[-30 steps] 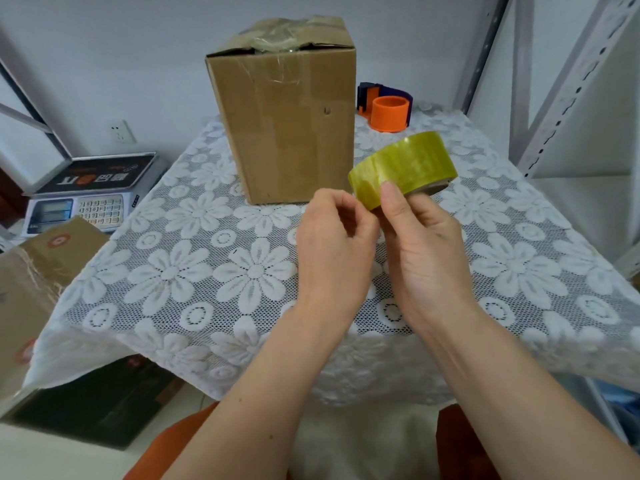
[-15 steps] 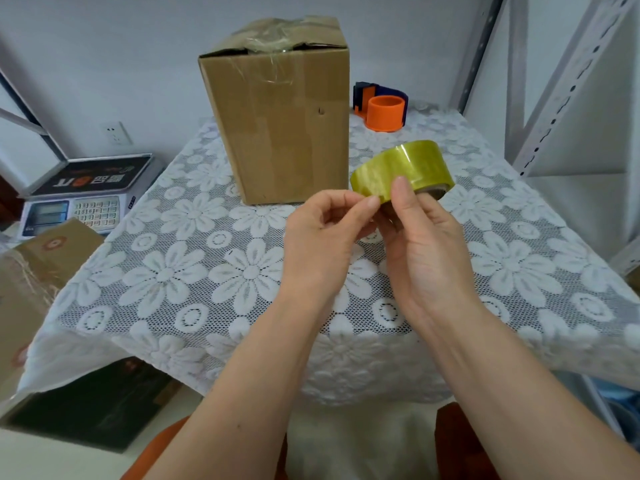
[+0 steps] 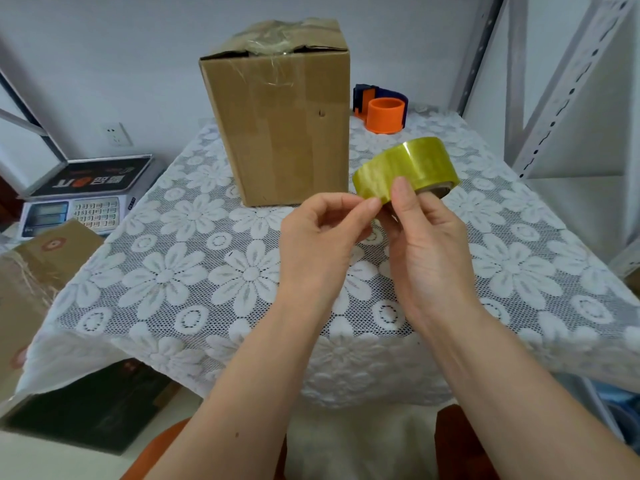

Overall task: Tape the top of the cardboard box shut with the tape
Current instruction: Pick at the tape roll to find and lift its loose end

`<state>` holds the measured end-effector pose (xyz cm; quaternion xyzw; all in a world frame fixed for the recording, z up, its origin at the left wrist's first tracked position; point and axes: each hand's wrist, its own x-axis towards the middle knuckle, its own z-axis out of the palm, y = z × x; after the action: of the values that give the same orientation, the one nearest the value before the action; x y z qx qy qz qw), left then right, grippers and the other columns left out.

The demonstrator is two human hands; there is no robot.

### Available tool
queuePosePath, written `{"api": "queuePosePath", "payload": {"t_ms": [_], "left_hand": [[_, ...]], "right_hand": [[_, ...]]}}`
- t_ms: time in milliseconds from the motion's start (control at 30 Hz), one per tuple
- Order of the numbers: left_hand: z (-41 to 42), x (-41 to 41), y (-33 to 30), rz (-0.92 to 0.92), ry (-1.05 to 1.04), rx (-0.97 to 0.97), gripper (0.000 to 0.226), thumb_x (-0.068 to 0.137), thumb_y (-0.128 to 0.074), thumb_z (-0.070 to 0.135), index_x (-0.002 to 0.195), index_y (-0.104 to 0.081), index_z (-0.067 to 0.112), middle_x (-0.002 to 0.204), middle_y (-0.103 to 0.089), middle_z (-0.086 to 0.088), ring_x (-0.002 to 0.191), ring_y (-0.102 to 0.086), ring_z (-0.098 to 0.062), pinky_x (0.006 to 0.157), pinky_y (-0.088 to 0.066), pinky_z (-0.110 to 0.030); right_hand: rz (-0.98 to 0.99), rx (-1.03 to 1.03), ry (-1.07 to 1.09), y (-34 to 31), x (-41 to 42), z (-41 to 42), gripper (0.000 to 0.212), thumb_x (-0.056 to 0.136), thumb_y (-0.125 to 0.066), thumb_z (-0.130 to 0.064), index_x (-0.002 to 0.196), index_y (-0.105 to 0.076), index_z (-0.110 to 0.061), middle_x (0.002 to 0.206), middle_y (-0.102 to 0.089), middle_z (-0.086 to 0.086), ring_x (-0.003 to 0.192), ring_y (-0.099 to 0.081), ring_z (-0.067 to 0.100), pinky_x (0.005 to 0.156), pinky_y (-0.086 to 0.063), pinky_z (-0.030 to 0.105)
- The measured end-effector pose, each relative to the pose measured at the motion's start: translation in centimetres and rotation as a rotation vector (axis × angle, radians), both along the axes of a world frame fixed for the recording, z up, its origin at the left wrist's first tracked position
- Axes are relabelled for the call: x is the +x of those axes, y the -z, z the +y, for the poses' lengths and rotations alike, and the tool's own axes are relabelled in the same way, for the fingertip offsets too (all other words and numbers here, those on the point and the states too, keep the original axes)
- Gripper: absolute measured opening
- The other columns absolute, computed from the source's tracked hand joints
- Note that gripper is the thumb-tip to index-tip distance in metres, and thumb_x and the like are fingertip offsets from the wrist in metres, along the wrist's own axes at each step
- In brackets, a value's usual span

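Observation:
A tall brown cardboard box [image 3: 280, 126] stands upright at the back of the table, its top flaps crumpled and partly covered with old clear tape. In front of it and to the right I hold a roll of yellowish clear tape [image 3: 405, 168] in the air. My right hand [image 3: 426, 244] grips the roll, thumb pressed on its outer face. My left hand [image 3: 322, 237] is beside it, thumb and forefinger pinched at the roll's lower left edge. Whether a loose tape end is between those fingers is not visible.
A white lace flower tablecloth [image 3: 207, 271] covers the table. An orange and blue tape dispenser [image 3: 382, 109] sits behind the box at the right. A weighing scale [image 3: 83, 195] and another cardboard box [image 3: 31, 292] stand at the left. Grey metal shelf posts [image 3: 519, 84] rise on the right.
My left hand has opened slightly and its fingertips have moved up to the roll's edge. Both hands and the roll have shifted a little up and right.

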<state>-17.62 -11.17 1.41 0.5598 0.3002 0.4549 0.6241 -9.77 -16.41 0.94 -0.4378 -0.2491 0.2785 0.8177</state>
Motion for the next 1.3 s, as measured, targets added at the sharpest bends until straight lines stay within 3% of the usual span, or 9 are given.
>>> {"api": "queuePosePath", "payload": {"t_ms": [267,467,667,767,933,1067,1133,1200,1300], "left_hand": [[0.62,-0.27,-0.28,-0.06,0.104,-0.252,0.003,0.076,-0.074,0.005,0.075,-0.071,0.005,0.066,-0.071,-0.007,0.061,-0.068,-0.012,0.076,-0.06,-0.033],[0.05,-0.16,-0.2,0.128,-0.07,0.039,0.005,0.08,-0.074,0.012,0.081,-0.075,0.007,0.068,-0.073,-0.007,0.063,-0.07,-0.013,0.068,-0.06,-0.029],[-0.07,0.1,-0.15,0.208,-0.134,0.138,0.007,0.078,-0.074,0.012,0.071,-0.072,0.012,0.066,-0.073,-0.003,0.066,-0.071,-0.018,0.066,-0.059,-0.026],[0.07,0.32,-0.2,0.278,-0.179,0.216,0.013,0.073,-0.073,0.012,0.064,-0.066,0.019,0.061,-0.067,0.006,0.059,-0.064,-0.006,0.061,-0.052,-0.019],[0.19,0.55,-0.31,0.357,-0.226,0.289,0.015,0.068,-0.071,0.016,0.06,-0.06,0.022,0.056,-0.061,0.01,0.052,-0.053,0.002,0.057,-0.044,-0.016],[0.27,0.6,-0.23,0.35,-0.218,0.224,0.012,0.066,-0.071,0.017,0.06,-0.06,0.019,0.06,-0.067,0.004,0.059,-0.065,-0.01,0.061,-0.055,-0.03],[0.24,0.58,-0.25,0.363,-0.22,0.235,0.01,0.065,-0.07,0.017,0.061,-0.06,0.018,0.063,-0.068,0.001,0.065,-0.069,-0.017,0.066,-0.058,-0.036],[0.25,0.53,-0.24,0.381,-0.231,0.263,0.012,0.067,-0.07,0.015,0.063,-0.059,0.018,0.064,-0.068,0.001,0.066,-0.068,-0.017,0.066,-0.058,-0.034],[0.21,0.34,-0.28,0.249,-0.136,0.122,0.008,0.073,-0.07,0.007,0.072,-0.063,0.012,0.069,-0.071,-0.007,0.065,-0.071,-0.021,0.068,-0.06,-0.034]], "right_hand": [[-0.053,-0.034,-0.023,0.5,0.24,0.0,0.054,0.075,-0.069,-0.042,0.084,-0.058,0.01,0.089,-0.055,0.015,0.089,-0.051,0.026,0.087,-0.043,0.04],[-0.101,-0.023,-0.01,0.21,0.16,-0.09,0.057,0.078,-0.069,-0.04,0.078,-0.049,0.013,0.085,-0.051,0.013,0.084,-0.047,0.023,0.08,-0.041,0.039],[-0.172,-0.084,0.033,0.52,0.07,-0.2,0.043,0.086,-0.064,-0.03,0.072,-0.053,0.009,0.074,-0.049,0.012,0.074,-0.045,0.022,0.071,-0.041,0.039],[-0.164,-0.11,0.031,0.44,0.09,-0.11,0.037,0.084,-0.066,-0.03,0.066,-0.056,0.002,0.07,-0.049,0.013,0.073,-0.045,0.023,0.072,-0.043,0.04],[-0.157,-0.118,0.021,0.12,-0.23,0.04,0.064,0.078,-0.067,-0.041,0.084,-0.048,0.02,0.085,-0.047,0.046,0.077,-0.053,0.032,0.086,-0.04,0.072],[-0.119,-0.103,0.02,0.3,-0.02,0.18,0.059,0.078,-0.067,-0.038,0.073,-0.044,0.016,0.075,-0.05,0.017,0.079,-0.044,0.023,0.076,-0.042,0.045],[-0.115,-0.113,0.012,0.27,0.04,0.12,0.058,0.081,-0.067,-0.035,0.075,-0.043,0.019,0.08,-0.05,0.015,0.081,-0.045,0.023,0.076,-0.041,0.046],[-0.128,-0.14,0.028,0.07,-0.05,-0.11,0.06,0.082,-0.066,-0.035,0.082,-0.044,0.021,0.078,-0.054,0.028,0.08,-0.052,0.029,0.081,-0.045,0.062],[-0.135,-0.152,0.077,-0.29,-0.26,-0.26,0.062,0.083,-0.066,-0.036,0.088,-0.046,0.022,0.094,-0.046,0.049,0.088,-0.052,0.06,0.086,-0.037,0.072]]}}
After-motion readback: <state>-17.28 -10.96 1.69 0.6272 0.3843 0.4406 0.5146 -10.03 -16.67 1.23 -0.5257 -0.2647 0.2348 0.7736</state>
